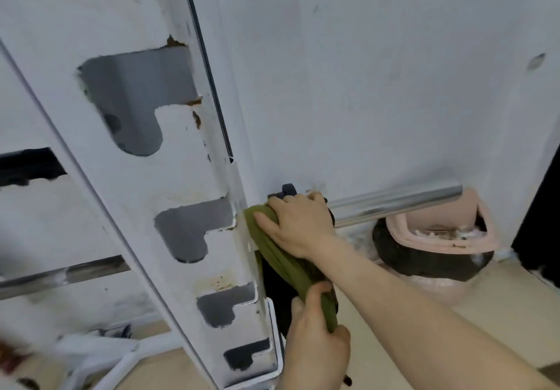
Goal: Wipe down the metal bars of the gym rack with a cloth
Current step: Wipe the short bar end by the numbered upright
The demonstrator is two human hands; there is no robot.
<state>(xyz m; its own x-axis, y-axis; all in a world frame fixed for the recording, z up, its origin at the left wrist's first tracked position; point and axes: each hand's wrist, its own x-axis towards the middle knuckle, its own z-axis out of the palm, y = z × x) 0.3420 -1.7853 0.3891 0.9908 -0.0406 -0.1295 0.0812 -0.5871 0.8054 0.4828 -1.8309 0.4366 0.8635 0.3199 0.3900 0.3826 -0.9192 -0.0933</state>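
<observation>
Fingers (315,199) of the right hand (298,226) curl over the bunched cloth (278,259), pressing it where the chrome bar (394,205) meets the white upright (136,177). The left hand (315,338) pinches the cloth's tail below. It looks light, limp and grippy, so hold both ends taut with 2 hands. Rusty notch edges (197,117) could snag it.
</observation>
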